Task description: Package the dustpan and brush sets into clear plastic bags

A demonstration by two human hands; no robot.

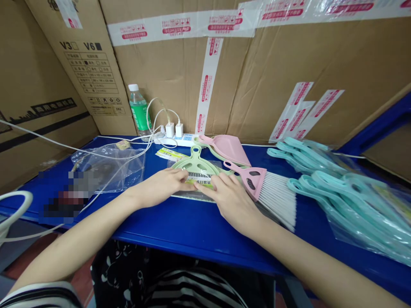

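A bagged green brush and dustpan set (195, 164) lies on the blue table in front of me, with dark bristles and a yellow-green label card (205, 181) showing through clear plastic. My left hand (163, 184) is closed on the left side of this package, thumb reaching to the card. On the right side my right hand (233, 199) grips it too, its thumb on the card and its fingers bent over the plastic. Just right of that hand lies a pink hand brush (253, 179) with pale bristles. A pink dustpan (226, 147) rests behind the package.
Several bagged turquoise brush sets (346, 201) are piled at right. At left lie a clear plastic bag (128, 164) and a blurred-out object. A green-labelled bottle (139, 111), a power strip (186, 139) and white cables stand before cardboard walls (167, 77). Another label card (170, 154) lies near.
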